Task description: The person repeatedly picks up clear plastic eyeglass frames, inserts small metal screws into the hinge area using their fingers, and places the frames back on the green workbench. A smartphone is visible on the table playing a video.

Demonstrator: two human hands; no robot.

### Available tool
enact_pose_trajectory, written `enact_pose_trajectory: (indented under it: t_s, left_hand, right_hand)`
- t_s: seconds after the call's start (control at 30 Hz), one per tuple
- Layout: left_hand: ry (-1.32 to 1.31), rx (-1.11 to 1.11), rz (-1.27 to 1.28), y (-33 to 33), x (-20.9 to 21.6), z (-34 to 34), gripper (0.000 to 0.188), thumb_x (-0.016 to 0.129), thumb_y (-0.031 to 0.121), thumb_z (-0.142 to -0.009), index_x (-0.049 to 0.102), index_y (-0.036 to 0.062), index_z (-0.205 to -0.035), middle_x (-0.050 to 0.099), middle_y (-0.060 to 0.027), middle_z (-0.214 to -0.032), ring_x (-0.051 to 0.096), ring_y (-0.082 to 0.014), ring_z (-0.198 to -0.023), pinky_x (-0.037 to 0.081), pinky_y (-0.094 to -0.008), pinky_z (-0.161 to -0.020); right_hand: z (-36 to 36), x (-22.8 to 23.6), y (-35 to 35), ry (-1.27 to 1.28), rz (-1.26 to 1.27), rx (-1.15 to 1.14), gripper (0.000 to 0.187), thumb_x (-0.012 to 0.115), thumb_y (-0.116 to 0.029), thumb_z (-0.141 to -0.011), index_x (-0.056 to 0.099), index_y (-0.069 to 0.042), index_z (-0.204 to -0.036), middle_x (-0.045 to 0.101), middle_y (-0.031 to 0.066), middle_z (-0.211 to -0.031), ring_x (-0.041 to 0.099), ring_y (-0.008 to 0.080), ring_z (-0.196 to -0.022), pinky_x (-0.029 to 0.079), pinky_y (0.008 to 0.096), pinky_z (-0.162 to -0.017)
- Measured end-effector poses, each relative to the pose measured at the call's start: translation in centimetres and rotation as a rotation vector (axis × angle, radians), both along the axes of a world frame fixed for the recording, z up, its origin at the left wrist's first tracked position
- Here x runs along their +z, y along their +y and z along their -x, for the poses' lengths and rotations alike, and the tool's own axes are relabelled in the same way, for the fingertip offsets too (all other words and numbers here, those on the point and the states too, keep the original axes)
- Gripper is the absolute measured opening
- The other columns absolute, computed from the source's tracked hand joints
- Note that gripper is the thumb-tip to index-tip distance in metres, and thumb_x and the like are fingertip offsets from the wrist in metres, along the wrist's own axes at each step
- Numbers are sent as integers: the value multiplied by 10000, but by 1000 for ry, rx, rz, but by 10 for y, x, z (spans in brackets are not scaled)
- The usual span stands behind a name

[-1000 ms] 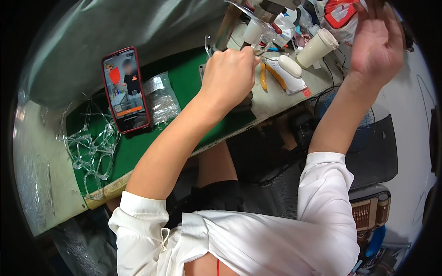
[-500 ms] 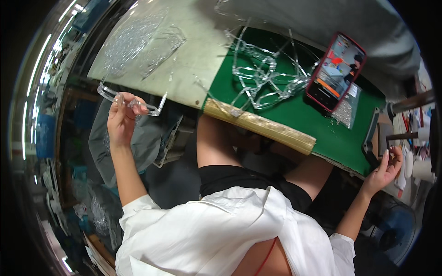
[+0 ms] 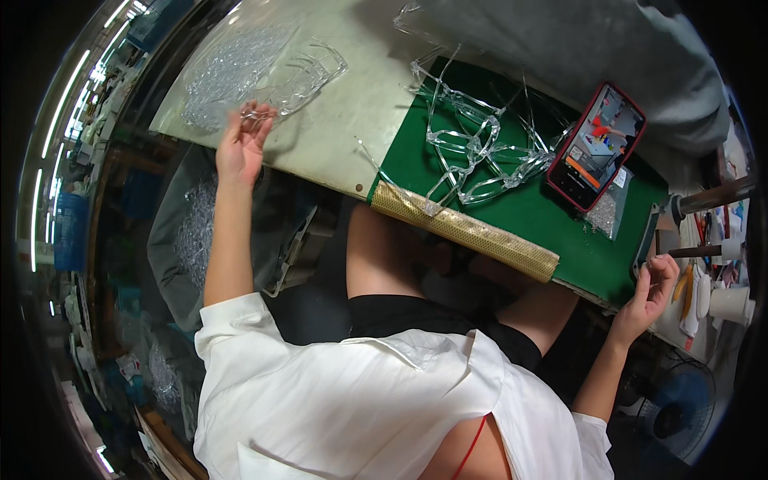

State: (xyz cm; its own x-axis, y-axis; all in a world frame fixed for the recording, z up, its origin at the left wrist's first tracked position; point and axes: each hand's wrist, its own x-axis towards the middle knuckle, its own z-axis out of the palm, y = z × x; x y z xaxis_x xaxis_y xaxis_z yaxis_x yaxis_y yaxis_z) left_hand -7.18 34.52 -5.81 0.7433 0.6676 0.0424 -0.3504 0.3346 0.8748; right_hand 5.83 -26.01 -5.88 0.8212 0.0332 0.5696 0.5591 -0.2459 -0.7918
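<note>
My left hand [image 3: 246,148] is at the near edge of the pale tabletop on the left, its fingers curled and partly blurred. Glints of a clear plastic eyeglass frame [image 3: 258,118] show at the fingertips, and most of that frame is hard to separate from the pieces behind. Just beyond lie another clear eyeglass frame [image 3: 314,80] and a heap of clear pieces [image 3: 228,72]. My right hand [image 3: 648,296] hovers by the table's right corner, loosely bent, thumb apart from the fingers, nothing visible in it. Several tangled clear eyeglass frames [image 3: 468,148] rest on the green mat [image 3: 400,160].
A phone in a red case [image 3: 596,148] lies on the mat, partly over a small clear bag of tiny pieces [image 3: 610,214]. A gold strip [image 3: 464,236] lines the front edge. Metal rods [image 3: 712,200] and a white cup [image 3: 730,306] stand right; a grey sack [image 3: 172,248] hangs lower left.
My left hand has moved up and away from above the grey sack to the tabletop. My right hand has drawn slightly left. The view has shifted a little.
</note>
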Motion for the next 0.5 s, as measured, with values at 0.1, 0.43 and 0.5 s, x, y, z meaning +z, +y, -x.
enact_pose_trajectory:
  t_s: [0.1, 0.43, 0.5]
  left_hand:
    - [-97, -134, 4, 9, -9, 25, 415, 413, 313, -998, 525, -58, -1145, 621, -194, -1078, 615, -320, -1042, 567, -336, -843]
    - [626, -338, -133, -22, 6, 4, 489, 400, 376, -998, 519, -63, -1178, 664, -150, -957, 667, -184, -848, 556, -225, -635]
    - [710, -326, -180, -34, 18, -11, 420, 430, 327, -990, 543, -38, -1168, 659, -112, -832, 603, -107, -620, 433, -180, -461]
  right_hand:
    - [1, -2, -3, 21, -4, -25, 135, 524, 25, -879, 522, -10, -1010, 427, 59, -1097, 447, 111, -960, 353, 231, -879]
    - [1, 1, 12, -3, 9, 51, 115, 522, 45, -865, 527, -11, -965, 422, 57, -1077, 445, 113, -921, 363, 226, -841]
    - [5, 0, 12, 2, 3, 31, 108, 518, 46, -865, 527, -12, -955, 420, 58, -1081, 444, 109, -915, 361, 222, -836]
